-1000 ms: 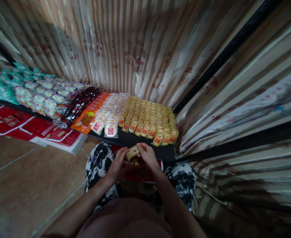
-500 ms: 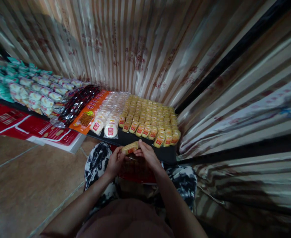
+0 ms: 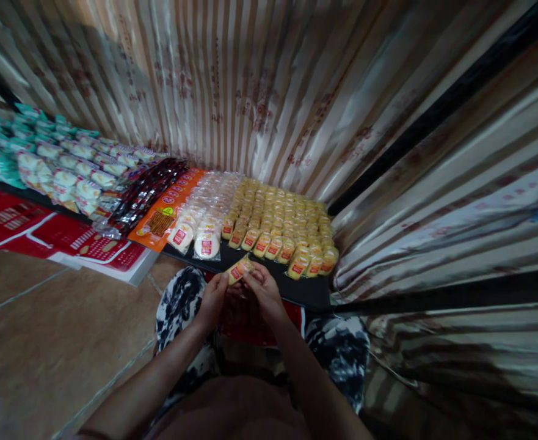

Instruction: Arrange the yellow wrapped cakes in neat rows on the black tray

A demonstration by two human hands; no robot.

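A small yellow wrapped snack packet (image 3: 240, 269) with a red label is held between both hands, above my lap. My left hand (image 3: 214, 296) pinches its left end, and my right hand (image 3: 263, 289) grips its right end. Just beyond them, rows of matching yellow packets (image 3: 280, 223) stand on a black shelf (image 3: 305, 289). Left of these lie round white packets (image 3: 207, 242) with red labels in clear wrap. An orange bag (image 3: 164, 219) is beside the white ones.
Dark red shiny packets (image 3: 147, 194), then white and green ones (image 3: 35, 150), fill the shelf further left. Red cartons (image 3: 90, 241) lie below it on the tiled floor (image 3: 67, 330). A striped curtain (image 3: 259, 79) hangs behind, with black poles (image 3: 433, 116) at the right.
The yellow packet has turned so its red label faces up. My right hand has shifted slightly left and its fingers have closed nearer the packet's middle.
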